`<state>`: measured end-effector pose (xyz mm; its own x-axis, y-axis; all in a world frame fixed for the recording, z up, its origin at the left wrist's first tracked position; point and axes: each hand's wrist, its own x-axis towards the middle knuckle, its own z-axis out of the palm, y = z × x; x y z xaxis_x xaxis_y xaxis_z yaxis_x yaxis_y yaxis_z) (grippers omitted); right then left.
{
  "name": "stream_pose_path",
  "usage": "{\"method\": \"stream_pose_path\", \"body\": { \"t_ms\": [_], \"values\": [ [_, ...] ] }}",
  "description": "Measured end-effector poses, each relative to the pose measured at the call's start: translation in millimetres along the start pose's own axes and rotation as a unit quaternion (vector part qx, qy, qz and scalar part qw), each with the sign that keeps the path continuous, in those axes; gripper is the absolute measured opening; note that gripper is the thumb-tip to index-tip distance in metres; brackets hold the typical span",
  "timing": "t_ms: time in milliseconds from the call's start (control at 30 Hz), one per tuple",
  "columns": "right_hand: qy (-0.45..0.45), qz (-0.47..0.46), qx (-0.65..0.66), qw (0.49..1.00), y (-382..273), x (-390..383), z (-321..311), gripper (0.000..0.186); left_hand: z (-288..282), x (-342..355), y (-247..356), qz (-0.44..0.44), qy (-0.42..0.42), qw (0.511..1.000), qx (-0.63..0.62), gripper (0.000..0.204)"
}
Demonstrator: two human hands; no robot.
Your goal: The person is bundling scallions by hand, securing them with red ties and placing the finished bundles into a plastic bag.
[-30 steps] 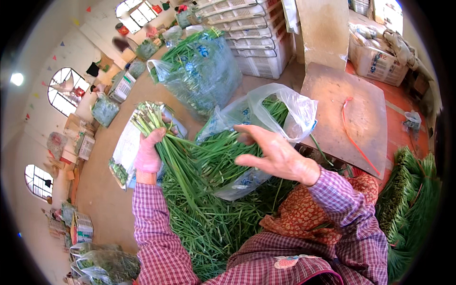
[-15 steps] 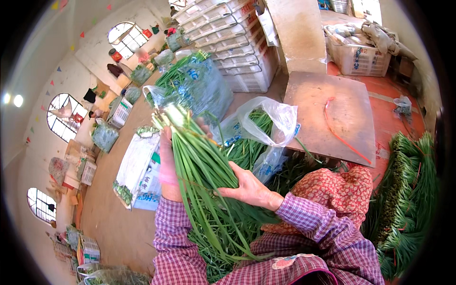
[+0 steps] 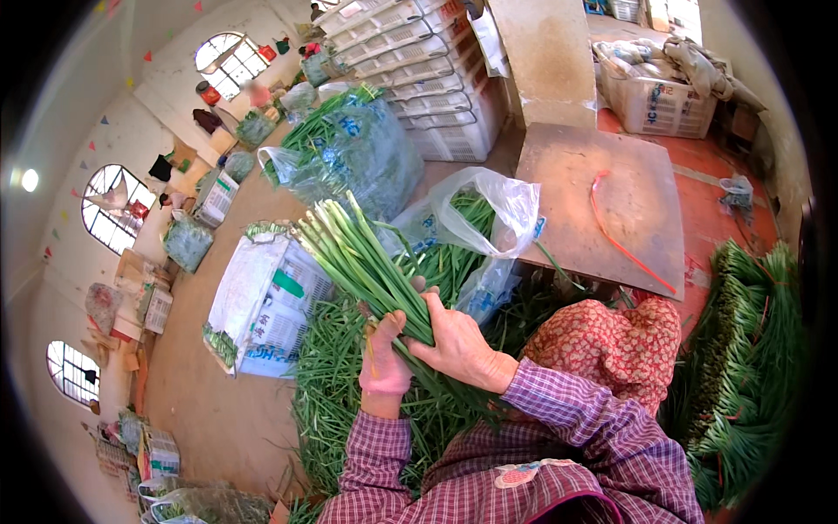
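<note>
A bunch of garlic chives (image 3: 353, 253) slants across the middle, its pale cut ends pointing up and to the left. My left hand (image 3: 384, 360) grips it from below, thumb against the stalks. On the other side my right hand (image 3: 464, 342) closes around the same bunch, close to the left. The leafy ends run down under my right hand and are partly hidden. Loose green leaves (image 3: 336, 419) lie heaped below my hands. Just beyond, an open clear plastic bag (image 3: 449, 188) has more chives in it.
At the right a brown board (image 3: 559, 205) bears a red strip (image 3: 609, 235). Tied green bundles (image 3: 742, 384) are stacked at far right. A white crate (image 3: 292, 306) stands left, a full blue-tinted bag (image 3: 375, 162) ahead, and stacked white crates (image 3: 445, 105) behind it. Several people sit farther off.
My left hand has come down from the pale ends to the middle of the bunch, beside my right hand. The pale ends now stand free. The view has shifted slightly.
</note>
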<state>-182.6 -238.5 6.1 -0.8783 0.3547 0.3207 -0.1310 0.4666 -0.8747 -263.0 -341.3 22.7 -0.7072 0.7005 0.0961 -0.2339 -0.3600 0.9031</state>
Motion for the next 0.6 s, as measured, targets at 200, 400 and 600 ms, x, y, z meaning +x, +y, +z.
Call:
{"method": "stream_pose_path", "body": {
  "t_ms": [200,400,600],
  "values": [
    [-0.021,-0.063,-0.123,0.990,-3,-13,-3,0.064,-9,0,-1,-0.038,0.006,0.999,-0.037,0.073],
    [-0.068,-0.075,-0.200,0.974,-28,10,-79,0.042,-8,0,25,-0.065,0.026,0.990,0.119,0.038],
    [0.129,-0.118,-0.023,0.984,-48,55,-77,0.031,6,-7,19,-0.027,0.086,0.982,0.166,0.029]
  ]
}}
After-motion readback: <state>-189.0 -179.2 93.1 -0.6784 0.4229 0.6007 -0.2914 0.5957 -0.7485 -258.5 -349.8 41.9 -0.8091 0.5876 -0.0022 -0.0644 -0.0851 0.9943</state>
